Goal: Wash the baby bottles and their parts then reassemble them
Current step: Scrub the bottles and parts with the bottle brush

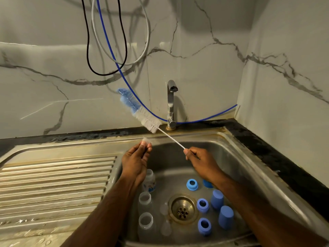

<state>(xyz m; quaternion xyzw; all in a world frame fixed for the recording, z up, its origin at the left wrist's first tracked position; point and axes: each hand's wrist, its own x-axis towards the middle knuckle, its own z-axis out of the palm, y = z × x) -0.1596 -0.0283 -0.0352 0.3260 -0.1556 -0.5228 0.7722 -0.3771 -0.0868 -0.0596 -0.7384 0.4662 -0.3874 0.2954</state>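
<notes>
My left hand (136, 162) pinches a small clear teat (146, 140) by its fingertips above the sink's left edge. My right hand (197, 158) grips the wire handle of a bottle brush (142, 114), whose blue and white bristles point up and left toward the wall. In the steel sink (229, 157) stand three clear bottles (146, 221) along the left side. Blue screw rings (192, 184) and blue caps (226, 216) lie right of the drain (183, 209). Two clear teats (165, 227) lie left of the drain.
A chrome tap (171, 104) rises behind the sink. A ribbed steel draining board (53, 179) lies to the left. Black, grey and blue cables (106, 50) hang on the marble wall. A dark counter edge (277, 155) borders the right side.
</notes>
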